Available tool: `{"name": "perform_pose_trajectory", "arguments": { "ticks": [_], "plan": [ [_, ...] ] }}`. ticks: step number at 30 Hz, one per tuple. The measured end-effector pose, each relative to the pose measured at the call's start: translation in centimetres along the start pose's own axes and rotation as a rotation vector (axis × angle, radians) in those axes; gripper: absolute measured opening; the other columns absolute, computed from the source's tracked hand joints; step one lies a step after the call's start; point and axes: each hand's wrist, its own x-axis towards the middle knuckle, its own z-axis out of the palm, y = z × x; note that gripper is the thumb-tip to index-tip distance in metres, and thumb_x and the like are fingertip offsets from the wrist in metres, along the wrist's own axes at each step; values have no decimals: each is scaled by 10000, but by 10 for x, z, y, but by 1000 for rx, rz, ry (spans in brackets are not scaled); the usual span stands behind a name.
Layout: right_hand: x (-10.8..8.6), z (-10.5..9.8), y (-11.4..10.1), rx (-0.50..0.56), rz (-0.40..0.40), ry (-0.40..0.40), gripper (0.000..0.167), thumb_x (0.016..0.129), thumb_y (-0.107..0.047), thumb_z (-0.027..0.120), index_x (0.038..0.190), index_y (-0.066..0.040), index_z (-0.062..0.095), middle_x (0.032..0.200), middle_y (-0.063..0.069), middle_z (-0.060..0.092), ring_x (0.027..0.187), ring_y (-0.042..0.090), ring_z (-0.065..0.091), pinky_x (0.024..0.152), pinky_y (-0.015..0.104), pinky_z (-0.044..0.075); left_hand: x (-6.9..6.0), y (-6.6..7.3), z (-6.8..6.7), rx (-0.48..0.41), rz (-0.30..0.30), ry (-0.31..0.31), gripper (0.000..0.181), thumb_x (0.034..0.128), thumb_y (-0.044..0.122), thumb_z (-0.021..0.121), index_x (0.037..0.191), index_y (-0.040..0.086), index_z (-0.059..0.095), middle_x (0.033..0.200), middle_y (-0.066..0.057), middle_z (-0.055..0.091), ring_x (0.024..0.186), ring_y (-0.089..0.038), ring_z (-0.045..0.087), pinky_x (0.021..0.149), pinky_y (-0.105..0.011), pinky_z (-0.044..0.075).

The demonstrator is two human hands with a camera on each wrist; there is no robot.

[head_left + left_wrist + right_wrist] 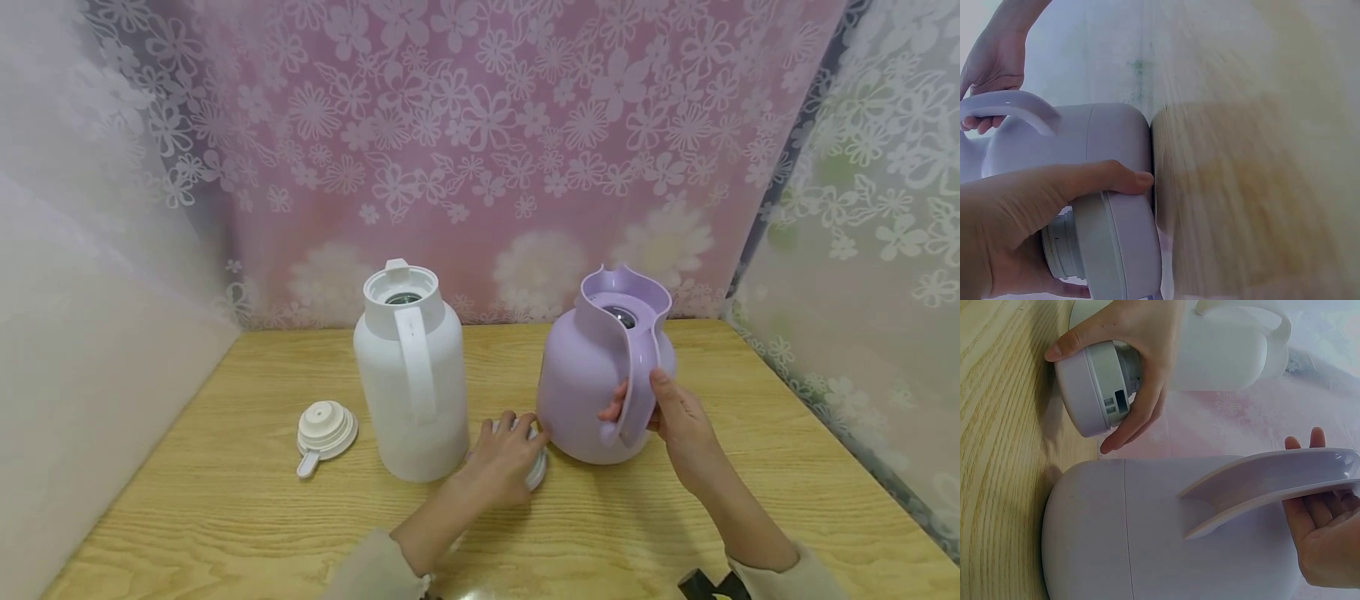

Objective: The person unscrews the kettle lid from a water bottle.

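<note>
On the right stands a lilac vacuum jug [573, 392], its mouth uncovered. My right hand [686, 429] grips the jug's handle [1260, 472], fingers passing through the loop and the thumb on the outside. Left of the jug, my left hand [498, 467] holds a round jug lid [1079, 394] with its fingers and thumb spread around the rim. Upside down, this lid has a lilac cap side facing the table and a pale threaded stopper part [1063, 247] facing up under the palm. In the head view the left hand covers most of it.
A white vacuum jug [420, 408] stands left of the left hand, also uncovered. Farther left, a white lid [326, 429] lies with its stopper up on the wooden table [225, 500]. A dark object [705, 585] shows by the right sleeve. Flowered sheeting encloses the back and sides.
</note>
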Motion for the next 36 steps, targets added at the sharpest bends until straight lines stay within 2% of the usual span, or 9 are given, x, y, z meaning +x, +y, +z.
{"name": "perform_pose_trajectory", "arguments": {
  "ticks": [10,23,31,36],
  "plan": [
    [0,0,0,7,-3,-4,471,1034,-240,188,987,65,545,813,93,668,813,209,641,741,290,482,3,3,4,11,-3,-25,770,584,396,849,1264,226,530,1249,-27,469,1125,-274,432,828,-455,413],
    [0,0,0,17,-19,-19,464,1034,-233,186,983,52,549,816,84,668,821,199,640,743,282,482,5,2,6,-6,-18,-10,732,594,372,842,1248,232,545,1251,-24,471,1137,-290,430,827,-462,415],
    [1,0,0,14,-14,-18,458,1034,-236,190,973,26,561,812,78,670,819,196,641,744,282,483,5,2,6,-17,-24,-20,749,606,366,839,1274,226,529,1273,-30,458,1155,-297,418,846,-472,406],
    [0,0,0,20,-15,-13,461,1034,-229,189,973,32,563,810,84,667,814,202,639,739,288,483,4,1,6,-9,-18,-34,726,603,391,842,1246,223,550,1231,-25,483,1132,-287,431,829,-461,415]
  ]
}}
